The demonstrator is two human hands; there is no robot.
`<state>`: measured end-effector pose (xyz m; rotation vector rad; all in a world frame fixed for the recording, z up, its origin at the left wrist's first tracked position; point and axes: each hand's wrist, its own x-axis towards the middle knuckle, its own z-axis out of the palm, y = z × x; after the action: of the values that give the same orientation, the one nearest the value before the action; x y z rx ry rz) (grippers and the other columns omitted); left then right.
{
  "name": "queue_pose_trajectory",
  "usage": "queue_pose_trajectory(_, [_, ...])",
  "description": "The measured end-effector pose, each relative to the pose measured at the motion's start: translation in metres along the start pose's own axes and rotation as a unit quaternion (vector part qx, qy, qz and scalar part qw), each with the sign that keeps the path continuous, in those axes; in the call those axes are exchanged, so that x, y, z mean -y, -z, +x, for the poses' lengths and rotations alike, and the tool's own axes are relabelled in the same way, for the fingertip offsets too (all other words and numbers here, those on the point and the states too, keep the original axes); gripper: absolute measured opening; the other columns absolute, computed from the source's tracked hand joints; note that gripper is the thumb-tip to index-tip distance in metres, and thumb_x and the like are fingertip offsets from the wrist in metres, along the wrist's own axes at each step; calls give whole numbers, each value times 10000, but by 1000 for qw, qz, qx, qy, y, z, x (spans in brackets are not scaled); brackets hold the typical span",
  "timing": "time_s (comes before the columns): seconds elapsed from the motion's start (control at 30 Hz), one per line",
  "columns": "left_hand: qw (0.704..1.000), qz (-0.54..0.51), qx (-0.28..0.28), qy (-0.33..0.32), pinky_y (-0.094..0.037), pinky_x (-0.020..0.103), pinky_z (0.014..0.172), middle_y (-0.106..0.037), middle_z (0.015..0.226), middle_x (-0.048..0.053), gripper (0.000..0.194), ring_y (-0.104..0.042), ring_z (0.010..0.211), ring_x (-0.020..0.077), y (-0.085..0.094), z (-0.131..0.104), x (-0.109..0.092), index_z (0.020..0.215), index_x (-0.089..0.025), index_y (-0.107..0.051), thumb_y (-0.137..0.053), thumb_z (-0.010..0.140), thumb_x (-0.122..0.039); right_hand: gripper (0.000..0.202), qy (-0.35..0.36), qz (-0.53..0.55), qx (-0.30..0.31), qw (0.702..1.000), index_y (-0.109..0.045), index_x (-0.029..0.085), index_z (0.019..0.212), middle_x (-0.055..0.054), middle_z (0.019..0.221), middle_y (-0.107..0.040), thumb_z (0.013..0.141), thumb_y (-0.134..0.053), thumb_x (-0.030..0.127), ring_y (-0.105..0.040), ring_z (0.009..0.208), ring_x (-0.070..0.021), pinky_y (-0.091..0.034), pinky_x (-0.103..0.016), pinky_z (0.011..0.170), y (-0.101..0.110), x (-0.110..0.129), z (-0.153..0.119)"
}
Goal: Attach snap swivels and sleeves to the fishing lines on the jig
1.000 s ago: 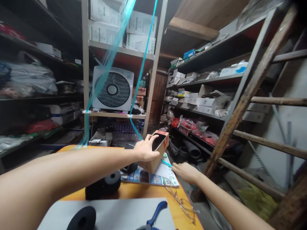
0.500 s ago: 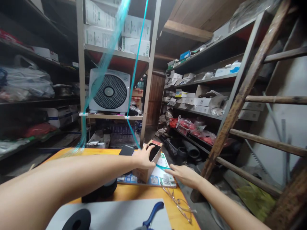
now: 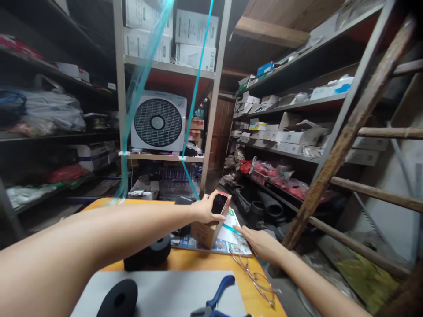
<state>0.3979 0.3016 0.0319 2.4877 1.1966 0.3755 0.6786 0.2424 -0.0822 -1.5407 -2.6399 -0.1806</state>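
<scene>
A small brown cardboard box (image 3: 205, 233) with a dark open top stands on printed sheets on the orange table. My left hand (image 3: 207, 208) grips the box's upper edge, thumb toward the right side. A teal plastic strip (image 3: 194, 97) comes down from the shelf, goes behind this hand and reappears at the box's right side. There its short taut end lies between the box and my right hand (image 3: 259, 242), whose fingertips are closed on it. Just right of the sheets lie wire-rimmed eyeglasses (image 3: 254, 278). Blue-handled pliers (image 3: 218, 297) rest nearer to me.
Black rolls (image 3: 119, 299) sit at the front left on a pale board (image 3: 165, 286) and behind it. A box fan (image 3: 158, 121) stands on the shelf ahead. A wooden ladder (image 3: 333, 158) leans at the right, beside shelves of small boxes (image 3: 287, 136).
The whole view has shifted, so the scene sits slightly further right and more of the pliers shows. Both hands keep their hold on the box and the strip. The fan's grille pattern looks different.
</scene>
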Motion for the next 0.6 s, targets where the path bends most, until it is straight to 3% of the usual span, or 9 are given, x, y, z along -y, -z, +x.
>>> queue_pose_trajectory(0.13, [1000,18,-5,-17,-401,619,1077,-410,1543,145,610,-463,1347,364,10,0,-10,1465,-223,-428,-638,924,-411,374,-53,58,-18,997,-552,179,1317,-100,1291,-605,978,-612,323,-648,1077,-241,-573,-455,896,-11,1,-5])
queue_pose_trajectory(0.3, [999,43,12,-20,-387,617,1088,-468,1500,139,531,-459,1352,356,52,-14,-16,1398,-203,-510,-650,920,-387,471,-122,143,-45,981,-465,217,1426,-126,1460,-495,991,-584,357,-587,1219,-285,-525,-516,991,-29,6,-29])
queue_pose_trajectory(0.47, [1000,20,8,-4,-475,555,1025,-572,1392,127,417,-574,1232,308,108,-60,-11,1301,-185,-588,-669,916,-322,548,-158,190,-30,969,-388,232,1499,-141,1544,-431,998,-541,394,-494,1356,-316,-412,-575,1110,-41,13,-76])
queue_pose_trajectory(0.6, [998,-38,-50,-8,-445,552,1058,-630,1339,115,347,-577,1248,303,150,-114,-3,1205,-167,-651,-711,880,-274,504,-190,204,-10,960,-494,250,1454,-134,1408,-604,971,-400,361,-558,1319,-299,-439,-494,1118,-51,26,-125])
